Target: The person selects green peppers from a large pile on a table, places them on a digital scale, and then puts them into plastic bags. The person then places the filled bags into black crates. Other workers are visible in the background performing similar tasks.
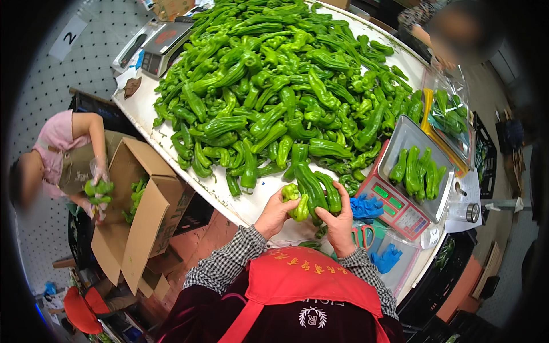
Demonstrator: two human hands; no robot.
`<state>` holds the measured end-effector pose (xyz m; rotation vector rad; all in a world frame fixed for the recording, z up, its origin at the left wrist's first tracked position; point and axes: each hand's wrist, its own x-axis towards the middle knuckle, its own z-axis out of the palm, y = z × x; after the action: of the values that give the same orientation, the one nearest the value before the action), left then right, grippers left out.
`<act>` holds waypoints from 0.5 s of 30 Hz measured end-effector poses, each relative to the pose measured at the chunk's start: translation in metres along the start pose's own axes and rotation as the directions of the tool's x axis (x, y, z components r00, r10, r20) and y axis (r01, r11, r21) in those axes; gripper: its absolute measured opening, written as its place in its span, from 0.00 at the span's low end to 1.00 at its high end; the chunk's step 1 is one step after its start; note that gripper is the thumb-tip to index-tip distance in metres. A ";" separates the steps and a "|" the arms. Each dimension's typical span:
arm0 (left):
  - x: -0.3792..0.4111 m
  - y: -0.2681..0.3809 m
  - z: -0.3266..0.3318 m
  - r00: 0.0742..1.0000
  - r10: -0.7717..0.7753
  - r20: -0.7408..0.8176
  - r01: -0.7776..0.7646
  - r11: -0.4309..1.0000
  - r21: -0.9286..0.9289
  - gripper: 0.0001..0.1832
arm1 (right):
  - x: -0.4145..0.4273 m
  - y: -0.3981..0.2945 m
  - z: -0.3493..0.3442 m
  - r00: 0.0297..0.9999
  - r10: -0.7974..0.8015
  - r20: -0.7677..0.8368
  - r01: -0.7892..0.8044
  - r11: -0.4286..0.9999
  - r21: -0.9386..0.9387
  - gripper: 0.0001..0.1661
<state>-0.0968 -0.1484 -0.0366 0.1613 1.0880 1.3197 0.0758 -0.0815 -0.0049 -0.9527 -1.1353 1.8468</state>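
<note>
Near the table's front edge my left hand holds light green peppers between thumb and fingers. My right hand grips larger dark green peppers just beside them. Beyond both hands a big heap of green peppers covers much of the white table. To the right, several peppers lie side by side on the metal pan of a red and white digital scale with a lit green display. Blue gloves and red-handled scissors are near my right hand.
A second scale stands at the table's back left. At left, a person holds peppers above an open cardboard box; another person is at upper right by a clear bag of peppers. A jar lies right of the scale, black crates below.
</note>
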 end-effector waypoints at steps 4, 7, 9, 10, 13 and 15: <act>-0.025 0.006 -0.025 0.998 0.014 -0.055 -0.020 0.995 -0.095 0.24 | 0.005 0.009 0.011 0.991 0.132 0.026 -0.135 0.976 0.168 0.44; -0.057 0.000 -0.055 0.984 0.062 -0.167 -0.090 0.982 -0.165 0.26 | 0.005 0.012 0.022 0.964 0.252 0.083 -0.264 0.947 0.186 0.43; -0.070 -0.022 -0.087 0.956 0.146 -0.253 -0.203 0.955 -0.216 0.25 | 0.004 0.011 0.026 0.934 0.343 0.105 -0.355 0.925 0.134 0.42; -0.081 -0.026 -0.098 0.942 0.151 -0.299 -0.218 0.954 -0.205 0.24 | 0.002 0.016 0.025 0.928 0.343 0.144 -0.363 0.920 0.147 0.42; -0.127 -0.043 -0.131 0.895 0.084 -0.439 -0.211 0.945 -0.251 0.22 | -0.001 0.031 0.039 0.938 0.288 0.190 -0.318 0.935 0.153 0.41; -0.155 -0.074 -0.159 0.874 0.026 -0.485 -0.197 0.932 -0.304 0.21 | -0.005 0.031 0.049 0.912 0.327 0.246 -0.363 0.924 0.121 0.41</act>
<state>-0.1374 -0.3740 -0.0847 -0.3900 1.2424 1.6886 0.0290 -0.1132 -0.0164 -0.9126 -0.9660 2.3460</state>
